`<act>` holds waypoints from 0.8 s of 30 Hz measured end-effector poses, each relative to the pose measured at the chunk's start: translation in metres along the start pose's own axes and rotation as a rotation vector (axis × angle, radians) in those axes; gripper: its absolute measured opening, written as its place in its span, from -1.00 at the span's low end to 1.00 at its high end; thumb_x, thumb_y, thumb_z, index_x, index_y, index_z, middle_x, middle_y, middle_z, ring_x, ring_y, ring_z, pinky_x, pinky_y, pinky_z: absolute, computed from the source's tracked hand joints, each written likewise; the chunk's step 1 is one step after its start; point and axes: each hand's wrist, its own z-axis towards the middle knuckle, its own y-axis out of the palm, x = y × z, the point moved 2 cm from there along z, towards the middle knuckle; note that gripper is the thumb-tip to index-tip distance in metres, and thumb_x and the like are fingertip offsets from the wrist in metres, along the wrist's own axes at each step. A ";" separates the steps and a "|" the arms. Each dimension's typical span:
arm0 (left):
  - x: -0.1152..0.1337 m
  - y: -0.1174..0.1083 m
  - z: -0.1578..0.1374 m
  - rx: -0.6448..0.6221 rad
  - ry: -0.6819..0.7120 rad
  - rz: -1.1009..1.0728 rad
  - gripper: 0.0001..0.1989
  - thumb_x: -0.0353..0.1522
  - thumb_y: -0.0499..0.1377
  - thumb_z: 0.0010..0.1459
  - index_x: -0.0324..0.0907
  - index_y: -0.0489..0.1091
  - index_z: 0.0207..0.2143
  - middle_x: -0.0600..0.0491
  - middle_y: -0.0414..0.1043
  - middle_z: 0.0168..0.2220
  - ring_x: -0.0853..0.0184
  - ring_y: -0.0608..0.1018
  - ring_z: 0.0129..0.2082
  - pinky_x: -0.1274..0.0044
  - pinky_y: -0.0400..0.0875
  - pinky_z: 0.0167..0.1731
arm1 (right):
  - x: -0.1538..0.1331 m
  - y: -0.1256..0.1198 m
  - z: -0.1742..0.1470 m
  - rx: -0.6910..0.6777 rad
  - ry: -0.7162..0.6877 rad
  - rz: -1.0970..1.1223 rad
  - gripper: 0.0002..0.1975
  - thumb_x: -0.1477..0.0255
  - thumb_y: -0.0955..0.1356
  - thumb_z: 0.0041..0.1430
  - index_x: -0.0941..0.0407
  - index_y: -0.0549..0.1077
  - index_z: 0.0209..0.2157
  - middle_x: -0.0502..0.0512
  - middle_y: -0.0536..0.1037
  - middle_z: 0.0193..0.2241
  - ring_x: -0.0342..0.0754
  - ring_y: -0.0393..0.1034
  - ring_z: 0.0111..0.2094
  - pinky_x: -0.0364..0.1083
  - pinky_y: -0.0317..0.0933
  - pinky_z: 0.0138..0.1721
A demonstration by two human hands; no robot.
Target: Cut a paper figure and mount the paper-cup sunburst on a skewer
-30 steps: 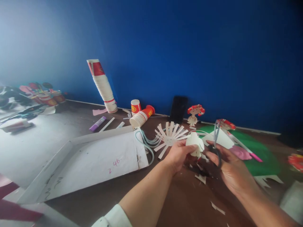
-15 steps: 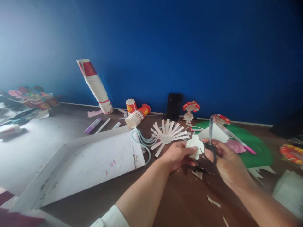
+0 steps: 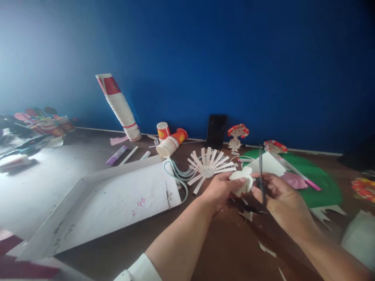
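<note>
Pinched between thumb and fingers of my left hand (image 3: 219, 190) is a small white paper doll cutout (image 3: 243, 181), its shape like a body with a short neck. My right hand (image 3: 278, 191) is closed around dark-handled scissors (image 3: 261, 171), blades pointing upward, and its fingertips touch the cutout's right edge. Just behind my left hand lies a white paper piece (image 3: 206, 171) cut into radiating strips, with a face drawn at its middle. A finished paper doll (image 3: 236, 138) with red curled hair leans at the wall.
An opened white box (image 3: 111, 207) lies at the left. Stacked paper cups (image 3: 121, 109) lean on the blue wall, with more cups (image 3: 172, 142) beside a phone (image 3: 216, 131). A green sheet (image 3: 319, 175) bears a pink marker (image 3: 312, 185). Paper scraps (image 3: 267, 249) litter the brown table.
The paper doll cutout has tilted and turned slightly in my fingers. The scissors have rotated so the blades appear edge-on. The view has shifted a little.
</note>
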 end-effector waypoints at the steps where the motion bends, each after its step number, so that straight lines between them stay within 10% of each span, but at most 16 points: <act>1: 0.000 0.000 0.000 -0.008 0.014 -0.003 -0.51 -0.18 0.48 -0.16 -0.30 0.54 -0.22 0.01 0.50 -0.40 0.40 0.50 -0.44 0.57 0.37 -0.39 | -0.001 0.002 0.000 -0.019 0.003 0.025 -0.53 0.31 0.59 -0.09 -0.02 0.52 -0.10 -0.02 0.62 -0.38 -0.04 0.48 -0.36 -0.15 0.36 -0.34; 13: -0.002 0.005 -0.001 0.128 0.080 0.143 -0.42 0.00 0.47 -0.28 -0.22 0.40 -0.38 0.15 0.35 -0.58 0.47 0.37 -0.62 0.60 0.22 -0.58 | 0.003 0.009 0.006 0.043 0.143 0.348 -0.53 0.36 0.64 -0.27 -0.03 0.59 -0.22 -0.06 0.62 -0.39 -0.08 0.47 -0.35 -0.19 0.39 -0.32; 19: 0.014 0.009 -0.004 0.156 0.282 0.062 -0.49 -0.04 0.47 -0.21 -0.20 0.33 -0.50 0.13 0.37 -0.55 0.48 0.36 -0.56 0.59 0.26 -0.48 | 0.009 0.013 0.005 0.071 0.300 0.469 -0.50 0.35 0.67 -0.33 0.01 0.57 -0.26 -0.09 0.56 -0.56 -0.14 0.40 -0.61 -0.20 0.26 -0.62; 24: 0.015 -0.003 0.002 0.236 0.246 0.028 -0.53 -0.07 0.47 -0.18 -0.23 0.39 -0.49 0.14 0.33 -0.58 0.49 0.32 -0.59 0.59 0.19 -0.52 | 0.013 0.011 0.008 0.048 0.255 0.398 -0.49 0.32 0.65 -0.22 0.04 0.58 -0.17 -0.01 0.65 -0.37 -0.09 0.52 -0.40 -0.17 0.42 -0.36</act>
